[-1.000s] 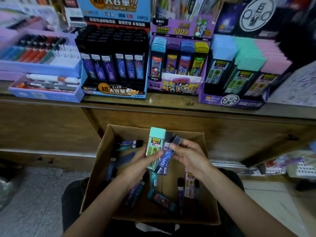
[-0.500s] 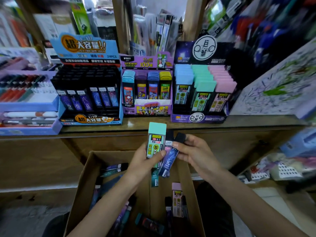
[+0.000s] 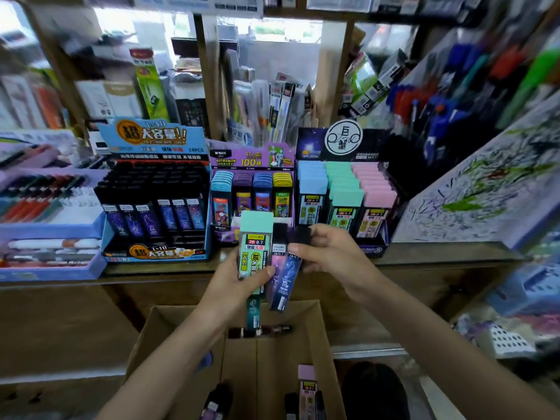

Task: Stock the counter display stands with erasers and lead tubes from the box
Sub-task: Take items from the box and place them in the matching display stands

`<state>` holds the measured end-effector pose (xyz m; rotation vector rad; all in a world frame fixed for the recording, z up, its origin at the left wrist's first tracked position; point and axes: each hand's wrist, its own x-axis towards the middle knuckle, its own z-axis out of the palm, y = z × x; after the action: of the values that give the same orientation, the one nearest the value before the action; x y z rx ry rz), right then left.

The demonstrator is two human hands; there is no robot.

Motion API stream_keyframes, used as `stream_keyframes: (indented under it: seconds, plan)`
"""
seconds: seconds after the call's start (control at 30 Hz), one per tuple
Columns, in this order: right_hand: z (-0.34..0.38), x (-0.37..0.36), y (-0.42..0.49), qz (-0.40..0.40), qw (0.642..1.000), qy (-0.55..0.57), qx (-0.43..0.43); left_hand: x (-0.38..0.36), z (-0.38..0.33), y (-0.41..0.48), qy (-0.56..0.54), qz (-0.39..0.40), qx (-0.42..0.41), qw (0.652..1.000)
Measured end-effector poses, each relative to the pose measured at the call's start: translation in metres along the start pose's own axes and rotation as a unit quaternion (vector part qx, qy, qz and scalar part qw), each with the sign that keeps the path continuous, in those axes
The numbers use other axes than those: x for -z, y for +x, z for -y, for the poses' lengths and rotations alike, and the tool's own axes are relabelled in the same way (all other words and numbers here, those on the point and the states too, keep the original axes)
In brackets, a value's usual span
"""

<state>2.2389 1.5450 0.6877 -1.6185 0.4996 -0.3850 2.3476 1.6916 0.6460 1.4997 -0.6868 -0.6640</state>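
Observation:
My left hand (image 3: 235,283) grips a fan of items above the cardboard box (image 3: 145,338): a mint-capped lead case (image 3: 254,244), a black-capped tube behind it and a teal tube (image 3: 253,313) hanging below. My right hand (image 3: 330,256) pinches the top of a dark blue constellation lead tube (image 3: 286,280) in that bunch. On the counter stand three displays: a blue one with black tubes (image 3: 157,207), a purple one (image 3: 251,189), and one with blue, mint and pink cases (image 3: 345,192).
A pink-capped case (image 3: 306,386) and a few dark tubes lie in the box. Trays of pens (image 3: 45,207) sit at the counter's left end. A scribbled test sheet (image 3: 485,189) leans at the right. Shelves of packaged stationery rise behind the displays.
Both hands have risen out of the box toward the counter with the same bunch of items. The view has tilted up, so the displays sit lower and more shelving shows.

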Motion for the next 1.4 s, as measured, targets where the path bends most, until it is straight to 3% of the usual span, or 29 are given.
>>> stream_keyframes:
  seconds: [0.37,0.57,0.77,1.03,1.13,1.2,1.4]
  plan:
    - [0.057,-0.084,0.053,0.047,0.993,0.044,0.094,0.114,-0.008,-0.025,-0.023,-0.164,-0.013,0.986]
    - [0.074,-0.133,0.094,0.012,0.973,-0.152,0.173,0.168,-0.006,-0.044,-0.037,-0.233,-0.03,0.971]
    - [0.066,-0.156,0.115,0.003,0.954,-0.243,0.178,0.191,0.003,-0.05,-0.036,-0.259,-0.031,0.965]
    - [0.059,-0.167,0.122,0.059,0.932,-0.308,0.182,0.188,0.006,-0.046,-0.055,-0.235,-0.026,0.97]
    - [0.048,-0.175,0.123,0.037,0.932,-0.302,0.195,0.186,0.005,-0.044,-0.061,-0.226,-0.029,0.972]
    - [0.042,-0.179,0.123,0.015,0.915,-0.337,0.22,0.184,0.005,-0.044,-0.062,-0.225,-0.029,0.972]
    - [0.039,-0.185,0.119,-0.025,0.814,-0.476,0.33,0.181,0.0,-0.042,-0.062,-0.222,-0.038,0.972]
